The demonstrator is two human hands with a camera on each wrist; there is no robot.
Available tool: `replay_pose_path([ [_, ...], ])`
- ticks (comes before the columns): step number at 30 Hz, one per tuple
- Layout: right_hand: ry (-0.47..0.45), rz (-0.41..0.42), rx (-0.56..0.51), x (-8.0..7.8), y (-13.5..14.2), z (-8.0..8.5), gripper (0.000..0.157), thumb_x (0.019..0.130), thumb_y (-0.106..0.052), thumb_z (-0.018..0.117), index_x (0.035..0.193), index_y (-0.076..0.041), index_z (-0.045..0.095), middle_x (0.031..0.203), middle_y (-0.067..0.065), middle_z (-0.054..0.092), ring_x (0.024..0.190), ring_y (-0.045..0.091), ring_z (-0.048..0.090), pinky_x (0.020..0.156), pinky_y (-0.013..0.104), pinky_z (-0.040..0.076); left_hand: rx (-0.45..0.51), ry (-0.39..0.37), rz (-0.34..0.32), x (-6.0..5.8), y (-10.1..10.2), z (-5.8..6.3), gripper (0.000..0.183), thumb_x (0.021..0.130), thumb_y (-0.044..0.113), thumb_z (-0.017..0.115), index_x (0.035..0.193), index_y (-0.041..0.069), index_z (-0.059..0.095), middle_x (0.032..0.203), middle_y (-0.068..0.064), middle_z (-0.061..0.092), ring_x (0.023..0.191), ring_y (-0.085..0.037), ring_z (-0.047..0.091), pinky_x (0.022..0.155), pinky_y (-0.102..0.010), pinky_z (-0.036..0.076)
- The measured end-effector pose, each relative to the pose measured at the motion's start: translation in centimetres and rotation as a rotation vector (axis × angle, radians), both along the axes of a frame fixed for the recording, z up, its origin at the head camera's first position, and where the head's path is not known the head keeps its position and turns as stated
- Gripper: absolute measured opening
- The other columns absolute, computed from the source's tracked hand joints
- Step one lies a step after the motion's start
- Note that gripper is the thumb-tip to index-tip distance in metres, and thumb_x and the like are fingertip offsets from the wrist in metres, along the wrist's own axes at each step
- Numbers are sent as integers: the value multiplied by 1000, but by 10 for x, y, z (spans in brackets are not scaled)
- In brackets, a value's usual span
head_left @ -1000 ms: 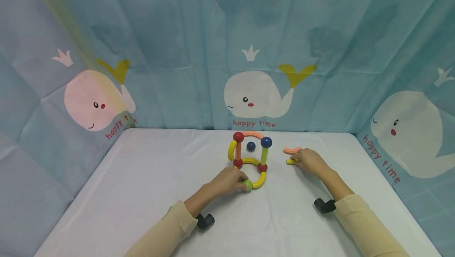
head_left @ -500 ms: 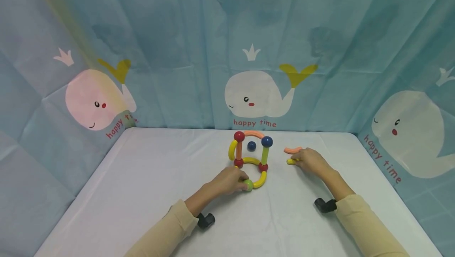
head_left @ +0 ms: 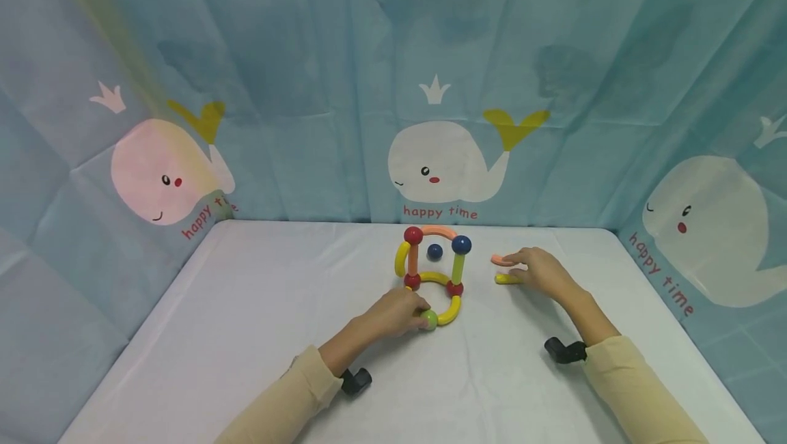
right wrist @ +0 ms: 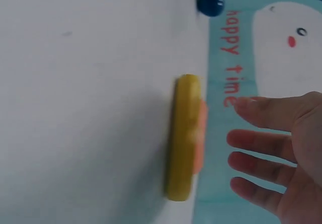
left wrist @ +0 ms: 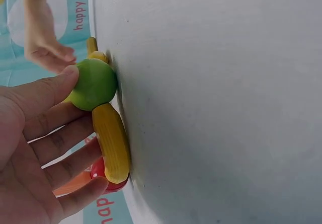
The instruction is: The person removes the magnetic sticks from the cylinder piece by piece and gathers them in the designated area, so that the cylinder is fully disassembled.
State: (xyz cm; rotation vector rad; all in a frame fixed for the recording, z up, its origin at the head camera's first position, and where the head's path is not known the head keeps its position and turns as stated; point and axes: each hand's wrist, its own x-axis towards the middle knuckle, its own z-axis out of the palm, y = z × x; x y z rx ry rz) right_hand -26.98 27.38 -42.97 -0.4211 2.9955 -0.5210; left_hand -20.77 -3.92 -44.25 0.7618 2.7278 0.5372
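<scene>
My left hand (head_left: pixel 393 312) pinches a green ball (left wrist: pixel 95 85) between thumb and fingers at the near corner of a ball-and-stick frame. A yellow curved stick (left wrist: pixel 111 143) joins that ball. Two uprights rise from the frame: an orange stick (head_left: pixel 413 261) topped by a red ball (head_left: pixel 413 235) and a lime stick (head_left: pixel 458 269) topped by a blue ball (head_left: pixel 461 244). My right hand (head_left: pixel 541 272) hovers over a loose orange curved stick (head_left: pixel 501 260) and a yellow stick (right wrist: pixel 182 138). Its fingers are spread; in the right wrist view they stand apart from both sticks.
A loose blue ball (head_left: pixel 434 252) lies behind the frame's uprights. An orange curved stick (head_left: pixel 438 231) shows at the frame's top rear. The white table (head_left: pixel 246 307) ends at a blue whale-print curtain (head_left: pixel 295 123).
My right hand has let go of the yellow stick, risen slightly and shifted back toward the orange curved stick. My left hand keeps its pinch on the green ball.
</scene>
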Motion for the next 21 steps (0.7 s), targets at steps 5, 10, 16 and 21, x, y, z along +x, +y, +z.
replay_pose_path([
  [5, 27, 10, -66, -2, -2, 20, 35, 93, -17, 65, 126, -4, 64, 120, 23, 65, 109, 40, 60, 91, 54, 52, -6, 32, -11, 1, 1, -1, 34, 85, 31, 75, 115, 15, 73, 96, 6, 75, 77, -4, 56, 79, -18, 52],
  [10, 75, 60, -129, -5, -11, 38, 35, 94, -18, 64, 126, -4, 64, 118, 19, 67, 108, 36, 60, 90, 53, 52, -39, 102, -34, 3, 1, 2, 35, 85, 32, 76, 115, 14, 73, 89, 5, 73, 73, -7, 53, 71, -17, 48],
  [16, 112, 106, -189, -9, -27, 61, 35, 94, -17, 63, 127, -3, 63, 118, 17, 67, 108, 34, 60, 94, 53, 51, 34, 202, -46, 11, -4, 15, 38, 87, 31, 72, 121, 14, 69, 116, 1, 71, 106, -15, 63, 95, -32, 53],
  [21, 145, 151, -201, -10, -44, 79, 35, 94, -16, 64, 127, -4, 64, 118, 17, 67, 107, 33, 60, 94, 51, 51, 278, 429, -51, 11, -13, 25, 35, 85, 31, 76, 116, 14, 71, 115, 2, 71, 107, -15, 64, 92, -32, 55],
])
